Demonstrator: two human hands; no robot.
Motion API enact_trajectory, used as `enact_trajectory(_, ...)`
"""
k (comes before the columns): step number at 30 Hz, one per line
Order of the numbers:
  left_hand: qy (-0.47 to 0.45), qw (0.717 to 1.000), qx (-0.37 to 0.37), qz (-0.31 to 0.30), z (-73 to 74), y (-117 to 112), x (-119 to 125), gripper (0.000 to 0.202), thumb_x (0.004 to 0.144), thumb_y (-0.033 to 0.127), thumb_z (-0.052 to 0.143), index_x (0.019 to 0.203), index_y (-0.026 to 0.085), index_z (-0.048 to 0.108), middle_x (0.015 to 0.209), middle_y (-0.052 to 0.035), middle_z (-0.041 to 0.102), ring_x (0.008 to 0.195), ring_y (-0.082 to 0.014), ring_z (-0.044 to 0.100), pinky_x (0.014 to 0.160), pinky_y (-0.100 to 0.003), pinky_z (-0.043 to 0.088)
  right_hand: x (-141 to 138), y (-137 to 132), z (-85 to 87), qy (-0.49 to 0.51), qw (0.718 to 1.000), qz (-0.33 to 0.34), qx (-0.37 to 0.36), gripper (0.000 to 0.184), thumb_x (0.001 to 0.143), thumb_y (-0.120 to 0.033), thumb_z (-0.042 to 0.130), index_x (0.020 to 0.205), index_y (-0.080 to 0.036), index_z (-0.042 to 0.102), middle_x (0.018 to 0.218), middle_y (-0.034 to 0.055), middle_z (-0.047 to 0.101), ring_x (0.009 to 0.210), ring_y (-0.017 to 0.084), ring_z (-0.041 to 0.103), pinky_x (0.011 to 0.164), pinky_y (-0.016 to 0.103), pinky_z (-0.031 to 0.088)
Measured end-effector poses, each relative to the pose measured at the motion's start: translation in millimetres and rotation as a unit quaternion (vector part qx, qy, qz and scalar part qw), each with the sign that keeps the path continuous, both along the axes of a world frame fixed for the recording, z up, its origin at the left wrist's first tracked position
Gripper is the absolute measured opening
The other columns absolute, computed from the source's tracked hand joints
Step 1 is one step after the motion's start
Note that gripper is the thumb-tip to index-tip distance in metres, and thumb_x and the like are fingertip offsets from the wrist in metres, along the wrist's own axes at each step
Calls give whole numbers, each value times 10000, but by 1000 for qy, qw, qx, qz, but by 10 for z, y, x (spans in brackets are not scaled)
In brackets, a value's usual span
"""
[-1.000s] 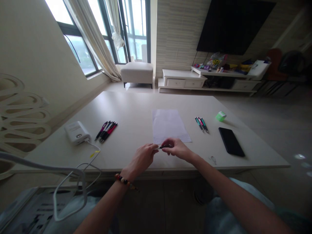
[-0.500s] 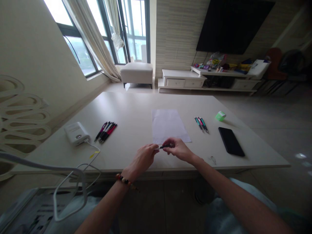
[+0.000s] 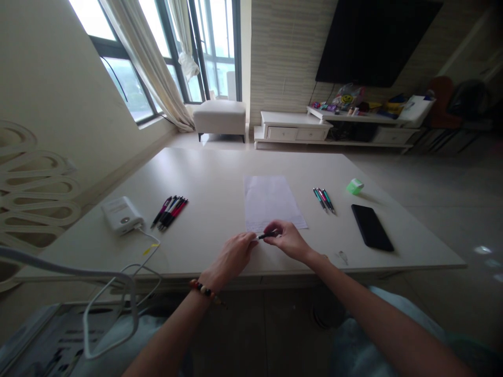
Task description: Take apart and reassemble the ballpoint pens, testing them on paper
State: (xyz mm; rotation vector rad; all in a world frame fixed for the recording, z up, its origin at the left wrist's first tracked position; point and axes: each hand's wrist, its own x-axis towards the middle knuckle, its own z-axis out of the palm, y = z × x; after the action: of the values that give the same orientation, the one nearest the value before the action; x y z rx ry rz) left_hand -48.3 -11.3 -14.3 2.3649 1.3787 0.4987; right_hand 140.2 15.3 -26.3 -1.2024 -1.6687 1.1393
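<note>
Right hand (image 3: 288, 242) pinches a black pen (image 3: 268, 235) by the barrel; left hand (image 3: 231, 257) grips its pale end. Firm, level hold, just off the paper sheet (image 3: 271, 201).

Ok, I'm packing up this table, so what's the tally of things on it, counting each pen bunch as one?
Held pen: 1
Pen bunches: 2
Paper: 1
Phone: 1
Power bank: 1
Total: 6
</note>
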Motion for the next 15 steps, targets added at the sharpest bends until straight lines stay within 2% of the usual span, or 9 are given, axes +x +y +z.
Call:
enact_trajectory(2, -5, 1000, -1, 2, -19, 16, -2, 212, 919, 233, 393, 1012, 206, 583, 967, -74, 674, 927, -201, 619, 777, -288, 443, -8, 8, -28, -1, 1000, -3, 0, 230, 654, -304, 722, 802, -142, 654, 788, 57, 675, 691, 153, 614, 626, 267, 482)
enact_trajectory(4, -8, 1000, 0, 5, -44, 44, -10, 224, 917, 220, 392, 1035, 204, 582, 993, -77, 673, 949, -201, 617, 795, -293, 448, -24, 17, -44, 4, 1000, 0, -15, 270, 696, -375, 690, 814, -135, 651, 783, 64, 675, 621, 138, 606, 560, 251, 471)
enact_trajectory(8, -2, 1000, 12, 5, -108, 115, -25, 231, 913, 207, 395, 1044, 202, 586, 1022, -75, 668, 966, -203, 613, 816, -308, 459, -66, 66, -64, 4, 997, -2, -83, 385, 790, -485, 555, 694, -119, 621, 609, 49, 633, 429, 91, 522, 415, 215, 392)
enact_trajectory(12, -19, 998, 53, 10, -112, 165, -23, 221, 901, 180, 415, 1035, 188, 591, 1078, -79, 650, 1019, -199, 584, 878, -322, 446, -70, 149, -49, 55, 995, -5, -81, 298, 669, -403, 696, 767, -129, 634, 580, 14, 614, 471, 105, 548, 405, 201, 378)
enact_trajectory(15, -31, 996, 83, 33, -58, 173, -32, 217, 906, 197, 414, 1001, 182, 608, 1061, -80, 652, 1011, -206, 568, 883, -334, 440, -14, 190, 26, 86, 994, -21, -59, 311, 617, -361, 739, 806, -138, 631, 591, 9, 616, 510, 121, 570, 421, 210, 392)
